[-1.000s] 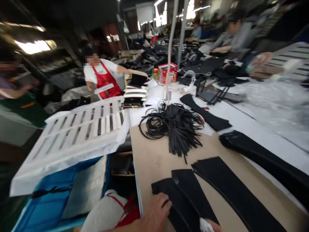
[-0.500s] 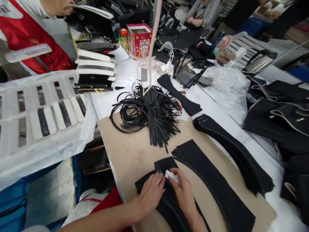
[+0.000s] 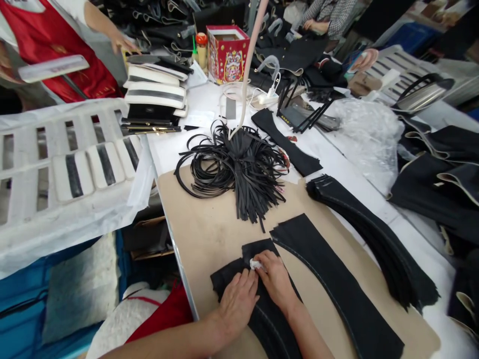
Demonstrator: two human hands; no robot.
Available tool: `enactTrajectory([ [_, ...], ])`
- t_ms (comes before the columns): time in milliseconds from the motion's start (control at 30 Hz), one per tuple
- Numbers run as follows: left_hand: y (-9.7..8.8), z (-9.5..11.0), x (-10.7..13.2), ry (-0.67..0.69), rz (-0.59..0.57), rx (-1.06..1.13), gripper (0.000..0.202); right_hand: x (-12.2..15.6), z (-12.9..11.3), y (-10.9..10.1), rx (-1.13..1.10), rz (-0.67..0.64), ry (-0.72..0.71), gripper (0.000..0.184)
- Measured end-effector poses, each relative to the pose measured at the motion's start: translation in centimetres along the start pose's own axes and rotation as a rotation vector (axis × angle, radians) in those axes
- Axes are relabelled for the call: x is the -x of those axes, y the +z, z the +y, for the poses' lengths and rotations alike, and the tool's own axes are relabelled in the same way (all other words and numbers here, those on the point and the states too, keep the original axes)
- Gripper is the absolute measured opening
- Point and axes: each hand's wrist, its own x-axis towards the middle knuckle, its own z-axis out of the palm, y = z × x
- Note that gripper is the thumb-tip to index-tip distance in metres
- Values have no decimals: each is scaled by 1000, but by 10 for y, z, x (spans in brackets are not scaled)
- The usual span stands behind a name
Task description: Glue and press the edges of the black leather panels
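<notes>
My left hand (image 3: 238, 304) lies flat on a black curved leather panel (image 3: 271, 324), pressing it to the board with nothing in its fingers. My right hand (image 3: 275, 279) pinches a small white cloth (image 3: 255, 264) and presses it on the same panel, close to my left fingertips. A second stitched black panel (image 3: 329, 284) lies just right of my right hand, apart from it. Further right sits a stack of curved black panels (image 3: 374, 239). Above my hands lies a tangled bundle of black leather straps (image 3: 234, 169).
The panels lie on a tan board (image 3: 209, 229) over a white table. Left of it are a white slotted rack (image 3: 63, 149) and a blue bin (image 3: 22, 294). A co-worker in a red apron (image 3: 63, 50) stands beyond a stack of white-and-black pieces (image 3: 153, 94), near a red patterned box (image 3: 227, 54).
The view has swung from a high, tilted look across the room down onto my hands. My right hand has moved the white cloth left along the panel, toward my left hand.
</notes>
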Motion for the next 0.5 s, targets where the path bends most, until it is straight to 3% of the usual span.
enactTrajectory([
  [300, -2, 4, 2, 3, 70, 101, 50, -22, -7, 16, 258, 18, -176, 17],
  [500, 1, 6, 4, -32, 73, 46, 49, -17, 10, 3, 92, 140, -97, 17],
])
